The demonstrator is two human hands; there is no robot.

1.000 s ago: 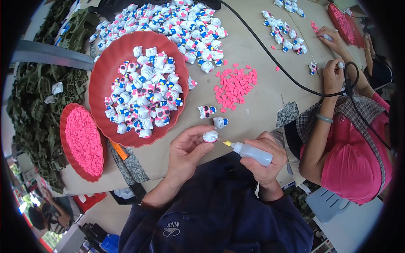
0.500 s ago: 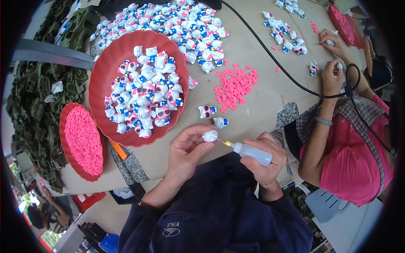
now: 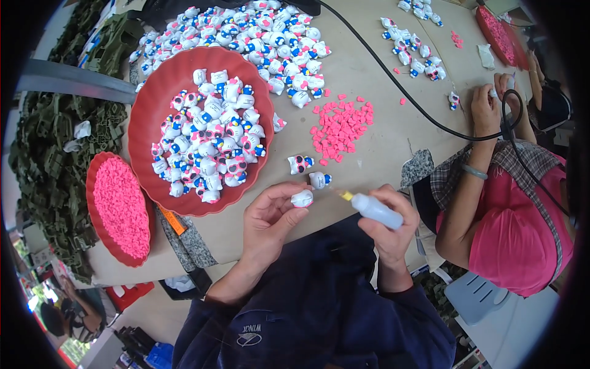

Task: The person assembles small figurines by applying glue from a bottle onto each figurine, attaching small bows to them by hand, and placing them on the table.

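Since the frame half a second ago, the right hand (image 3: 393, 224) has drawn the squeeze bottle (image 3: 377, 212) up and away from the small white figurine (image 3: 302, 198), so the yellow nozzle is now apart from it; a co-worker's hands (image 3: 485, 111) have also pulled back toward their body. The right hand is wrapped around the bottle, nozzle toward the left. The left hand (image 3: 267, 215) pinches the figurine between thumb and fingers, above the near edge of the surface (image 3: 369, 163). Just beyond it lie a blue-and-white figurine (image 3: 320, 179) and one with dark glasses (image 3: 300, 164), with loose pink pieces (image 3: 342, 129) farther from that edge. A large red tray (image 3: 142, 126) of figurines stands toward the left edge, and a smaller red dish (image 3: 130, 261) of pink pieces sits by the near-left corner. More figurines (image 3: 289, 49) are heaped toward the far edge.
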